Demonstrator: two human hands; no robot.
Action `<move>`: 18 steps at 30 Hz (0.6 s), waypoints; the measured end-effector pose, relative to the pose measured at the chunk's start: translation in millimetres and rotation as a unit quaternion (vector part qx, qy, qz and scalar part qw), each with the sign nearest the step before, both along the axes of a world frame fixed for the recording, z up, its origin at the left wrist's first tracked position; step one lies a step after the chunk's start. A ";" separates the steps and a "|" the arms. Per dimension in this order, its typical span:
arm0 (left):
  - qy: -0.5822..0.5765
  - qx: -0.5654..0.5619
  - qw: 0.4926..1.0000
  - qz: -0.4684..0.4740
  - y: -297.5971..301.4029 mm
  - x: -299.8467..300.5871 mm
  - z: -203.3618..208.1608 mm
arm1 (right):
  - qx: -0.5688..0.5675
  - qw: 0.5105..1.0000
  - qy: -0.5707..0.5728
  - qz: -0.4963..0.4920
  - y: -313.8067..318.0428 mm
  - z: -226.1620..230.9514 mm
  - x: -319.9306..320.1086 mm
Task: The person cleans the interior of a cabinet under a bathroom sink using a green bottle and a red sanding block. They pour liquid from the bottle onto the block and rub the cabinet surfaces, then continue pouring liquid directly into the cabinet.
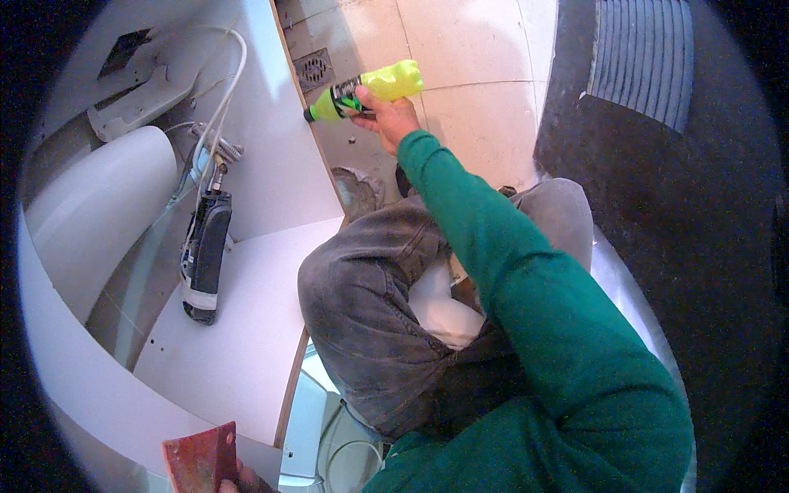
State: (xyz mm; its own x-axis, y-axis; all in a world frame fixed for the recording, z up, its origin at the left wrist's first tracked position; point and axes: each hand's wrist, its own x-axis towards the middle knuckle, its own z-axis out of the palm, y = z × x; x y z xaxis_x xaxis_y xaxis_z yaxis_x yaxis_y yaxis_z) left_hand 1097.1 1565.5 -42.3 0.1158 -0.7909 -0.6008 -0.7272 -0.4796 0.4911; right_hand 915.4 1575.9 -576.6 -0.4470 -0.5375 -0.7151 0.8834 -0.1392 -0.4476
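In my right hand (396, 122) is a yellow-green plastic bottle (394, 80) with a black label. It lies almost level over the tiled floor, its dark cap toward the cabinet and its base to the right. My fingers wrap round its middle. At the lower left, my left hand (238, 481) pinches a flat red piece (199, 453) with a small hole near its edge, close to the cabinet's near rim. What exactly the red piece is cannot be made out. Most of the left hand is cut off by the picture's lower edge.
An open white cabinet (263, 287) stands at my left, holding a black elongated unit (207, 255) with hoses and a white curved fixture (99, 214). A floor drain (313, 70) lies beyond its edge. To the right are a dark surface (699, 246) and a ribbed grey panel (641, 62).
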 end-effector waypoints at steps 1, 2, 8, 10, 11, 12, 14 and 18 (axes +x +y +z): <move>-0.015 0.018 1.000 0.002 -3.3 15.2 8.6 | 0.000 1.000 -0.001 -0.003 -7.4 0.5 -4.0; -0.026 0.036 0.999 0.000 -6.1 23.5 13.2 | -0.026 0.999 -0.013 -0.026 -15.2 -8.3 -13.4; -0.178 -0.057 0.949 -0.252 -4.8 9.5 3.9 | 0.044 0.998 0.044 -0.013 -63.6 -9.8 -56.8; -0.055 0.007 0.990 -0.132 -8.0 16.2 8.7 | 0.021 0.998 0.056 -0.028 -57.8 -15.2 -49.4; 0.008 0.039 0.997 -0.072 -9.1 18.3 10.4 | 0.010 0.997 0.062 -0.036 -51.9 -15.0 -44.3; -0.028 0.028 0.996 -0.074 -5.9 19.0 10.2 | 0.001 0.998 0.048 -0.032 -42.7 -17.5 -34.4; -0.105 0.012 0.991 -0.083 -4.2 14.9 12.1 | -0.008 0.999 0.017 -0.028 -16.6 -20.5 -9.9; -0.059 0.002 0.997 -0.040 -2.8 5.8 9.4 | -0.004 1.000 0.008 -0.023 1.5 -20.6 7.3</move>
State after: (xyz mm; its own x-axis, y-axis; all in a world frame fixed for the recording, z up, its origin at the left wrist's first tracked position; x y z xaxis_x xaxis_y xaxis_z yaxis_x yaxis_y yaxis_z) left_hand 1102.9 1562.7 -32.9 0.1223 -0.7981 -0.5900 -0.8161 -0.4192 0.3979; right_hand 922.8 1577.4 -597.1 -0.4824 -0.5216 -0.7038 0.8690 -0.1836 -0.4595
